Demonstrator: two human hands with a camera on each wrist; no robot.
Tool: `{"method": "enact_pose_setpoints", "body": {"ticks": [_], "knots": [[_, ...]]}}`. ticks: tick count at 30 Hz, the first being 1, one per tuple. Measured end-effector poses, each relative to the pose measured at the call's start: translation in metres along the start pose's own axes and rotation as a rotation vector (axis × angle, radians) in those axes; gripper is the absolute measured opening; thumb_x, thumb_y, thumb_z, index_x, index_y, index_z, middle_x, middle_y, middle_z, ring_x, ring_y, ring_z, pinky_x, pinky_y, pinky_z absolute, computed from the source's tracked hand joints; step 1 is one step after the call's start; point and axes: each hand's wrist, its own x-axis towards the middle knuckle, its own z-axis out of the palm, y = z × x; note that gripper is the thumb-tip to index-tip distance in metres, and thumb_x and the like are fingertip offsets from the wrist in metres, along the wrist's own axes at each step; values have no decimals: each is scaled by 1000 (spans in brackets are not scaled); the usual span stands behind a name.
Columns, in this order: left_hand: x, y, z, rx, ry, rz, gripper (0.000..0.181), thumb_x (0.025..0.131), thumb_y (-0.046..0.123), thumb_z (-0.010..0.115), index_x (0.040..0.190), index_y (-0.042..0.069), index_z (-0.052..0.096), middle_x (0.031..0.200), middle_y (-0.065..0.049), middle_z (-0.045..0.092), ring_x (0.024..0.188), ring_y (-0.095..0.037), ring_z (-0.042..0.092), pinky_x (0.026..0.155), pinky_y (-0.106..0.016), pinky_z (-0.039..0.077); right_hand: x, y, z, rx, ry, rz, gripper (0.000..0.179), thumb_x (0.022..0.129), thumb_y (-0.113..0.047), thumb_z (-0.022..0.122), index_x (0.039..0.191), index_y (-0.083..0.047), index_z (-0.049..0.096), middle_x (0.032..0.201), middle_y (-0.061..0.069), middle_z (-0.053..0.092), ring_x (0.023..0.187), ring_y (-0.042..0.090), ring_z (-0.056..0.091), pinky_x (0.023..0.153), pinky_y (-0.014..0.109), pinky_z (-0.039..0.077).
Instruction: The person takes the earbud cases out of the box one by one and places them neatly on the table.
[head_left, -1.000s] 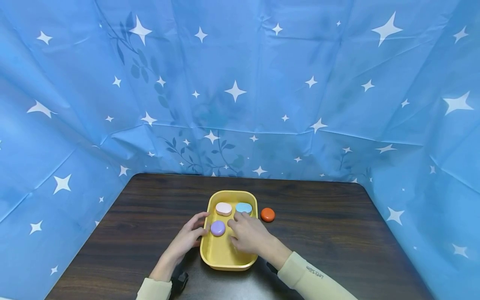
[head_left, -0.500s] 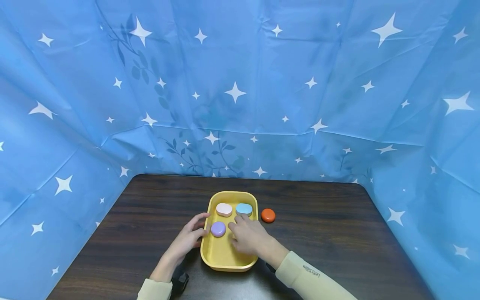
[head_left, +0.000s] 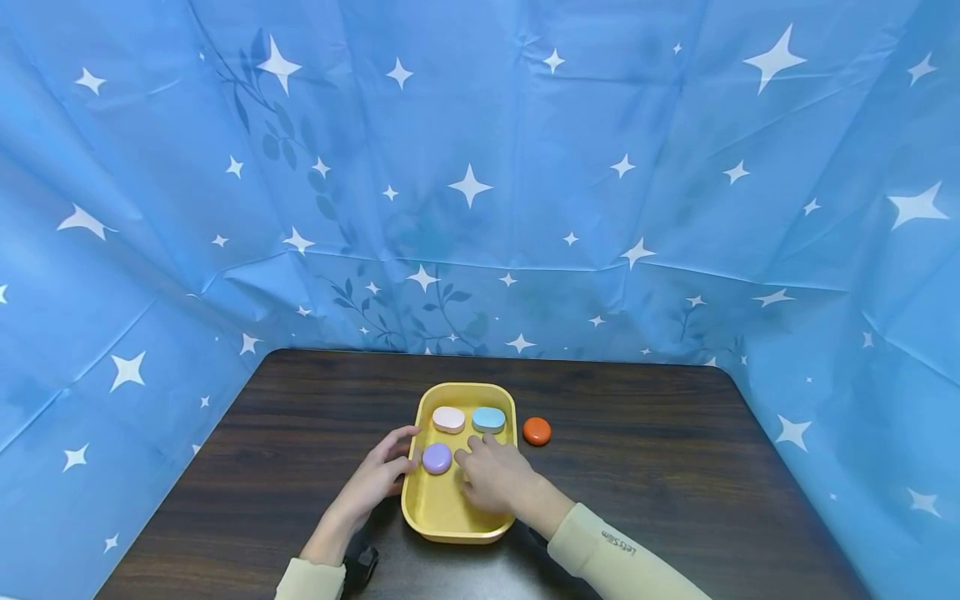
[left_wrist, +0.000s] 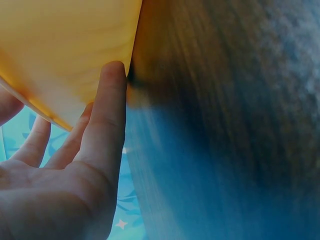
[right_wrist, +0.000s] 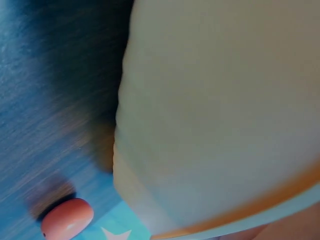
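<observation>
A yellow tray (head_left: 459,387) with raised walls stands on the dark table. Inside it lie a pale pink oval piece (head_left: 448,419), a light blue oval piece (head_left: 488,419) and a round lavender piece (head_left: 437,458). My left hand (head_left: 372,479) grips the tray's left side; in the left wrist view its fingers (left_wrist: 107,105) lie along the outer wall, with a fingertip over the rim. My right hand (head_left: 498,475) reaches over the right wall into the tray, fingers bent down just right of the lavender piece. Its fingertips are hidden, and I cannot tell whether it holds anything.
A round orange-red piece (head_left: 536,431) lies on the table just right of the tray and also shows low in the right wrist view. The wood-grain table (head_left: 637,467) ends at a blue curtain (head_left: 480,208) with white stars behind and at both sides.
My right hand has drawn back slightly towards me inside the tray, so more of the light blue piece shows. The left hand keeps its place at the tray's side.
</observation>
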Motion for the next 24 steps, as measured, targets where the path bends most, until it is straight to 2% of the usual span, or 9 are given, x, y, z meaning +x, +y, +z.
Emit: {"method": "enact_pose_setpoints", "body": {"ticks": [7, 17, 24], "knots": [[0, 0, 0, 7, 5, 5, 56, 95, 10, 57, 150, 12, 45, 145, -21, 49, 121, -34, 59, 91, -49, 54, -2, -3, -3, 26, -9, 5, 29, 93, -29, 68, 118, -16, 69, 104, 4, 62, 92, 23, 55, 68, 40, 53], [0, 0, 0, 10, 8, 1, 54, 96, 10, 56, 149, 13, 46, 144, -20, 50, 120, -33, 59, 91, -50, 54, -1, -1, 5, 56, 33, 0, 26, 89, -21, 71, 114, -12, 69, 103, 6, 59, 93, 24, 52, 64, 37, 52], [0, -1, 0, 12, 3, 6, 54, 96, 11, 56, 149, 12, 45, 143, -20, 51, 120, -33, 59, 91, -50, 54, 3, 2, 9, 73, 22, -1, 27, 88, -17, 72, 115, -13, 69, 104, 6, 59, 92, 23, 51, 63, 35, 51]]}}
